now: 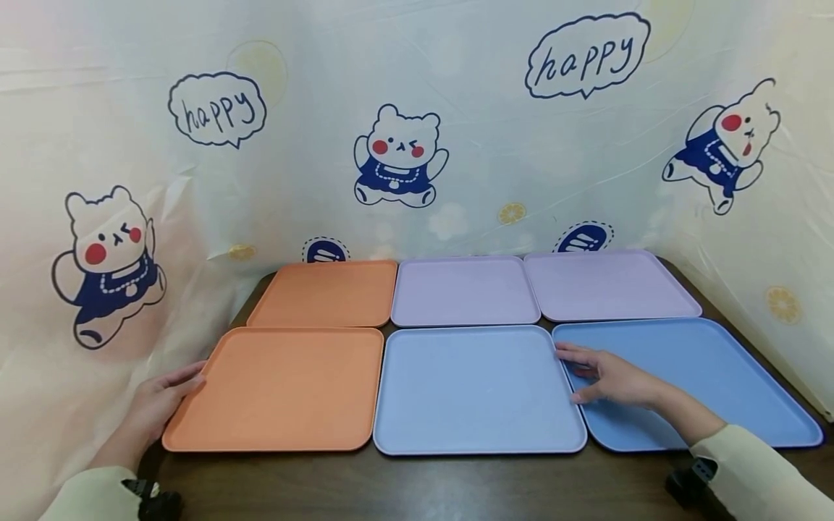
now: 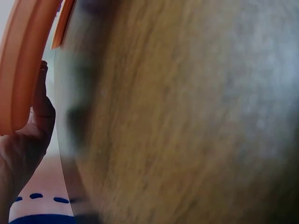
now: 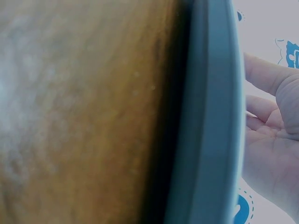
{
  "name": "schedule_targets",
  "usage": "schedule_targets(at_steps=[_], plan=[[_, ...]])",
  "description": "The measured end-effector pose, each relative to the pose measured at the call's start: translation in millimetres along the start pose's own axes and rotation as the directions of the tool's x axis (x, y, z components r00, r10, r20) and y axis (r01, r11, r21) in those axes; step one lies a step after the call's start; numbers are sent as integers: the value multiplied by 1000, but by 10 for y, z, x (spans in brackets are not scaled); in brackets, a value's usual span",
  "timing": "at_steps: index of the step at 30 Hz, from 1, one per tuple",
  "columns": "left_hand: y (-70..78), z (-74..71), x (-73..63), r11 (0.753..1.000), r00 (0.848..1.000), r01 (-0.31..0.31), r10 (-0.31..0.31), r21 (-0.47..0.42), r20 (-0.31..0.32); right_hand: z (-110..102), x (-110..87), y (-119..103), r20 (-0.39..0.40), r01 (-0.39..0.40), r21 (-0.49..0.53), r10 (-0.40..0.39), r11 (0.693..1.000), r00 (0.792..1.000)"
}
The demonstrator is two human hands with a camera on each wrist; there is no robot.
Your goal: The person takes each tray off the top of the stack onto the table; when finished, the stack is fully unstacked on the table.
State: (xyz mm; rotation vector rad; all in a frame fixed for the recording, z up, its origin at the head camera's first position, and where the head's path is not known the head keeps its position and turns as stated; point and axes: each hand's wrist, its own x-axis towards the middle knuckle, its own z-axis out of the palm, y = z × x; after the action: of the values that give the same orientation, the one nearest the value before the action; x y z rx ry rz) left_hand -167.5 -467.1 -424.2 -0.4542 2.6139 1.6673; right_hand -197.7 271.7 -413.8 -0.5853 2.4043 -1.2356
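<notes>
My left hand rests against the left edge of the front orange tray, its fingertips right at the rim. In the left wrist view, the fingers lie fairly straight along that tray's side. My right hand reaches over the front right blue tray, thumb and fingers extended. Its fingertips are at the right rim of the light blue tray in the middle. In the right wrist view, the palm shows beyond a blue tray edge, which hides the fingertips.
Behind the front row lie another orange tray and two lavender trays, one in the middle and one at the right. All lie nearly edge to edge on the dark wooden table. A printed curtain surrounds the back and sides.
</notes>
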Motion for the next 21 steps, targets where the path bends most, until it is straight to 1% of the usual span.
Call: schedule_targets(at_steps=[2, 8, 11, 14, 18, 21], plan=[[1, 9, 13, 999, 1000, -2, 2, 44, -1, 1, 1, 4, 1, -1, -1, 1, 1000, 1000], [16, 44, 11, 997, 1000, -30, 29, 71, 6, 4, 6, 4, 3, -8, 3, 8, 1000, 1000], [35, 66, 11, 991, 999, -38, 38, 128, 1, 4, 2, -2, 4, -11, 5, 11, 1000, 1000], [37, 75, 16, 985, 999, -31, 33, 171, -7, 2, 0, -3, 6, -11, 6, 11, 1000, 1000], [11, 83, 34, 982, 999, -32, 34, 189, -9, 0, 1, -1, 8, -10, 8, 10, 1000, 1000], [-11, 92, 54, 980, 999, -46, 50, 196, -18, -2, 3, -4, 8, -9, 4, 9, 1000, 1000]])
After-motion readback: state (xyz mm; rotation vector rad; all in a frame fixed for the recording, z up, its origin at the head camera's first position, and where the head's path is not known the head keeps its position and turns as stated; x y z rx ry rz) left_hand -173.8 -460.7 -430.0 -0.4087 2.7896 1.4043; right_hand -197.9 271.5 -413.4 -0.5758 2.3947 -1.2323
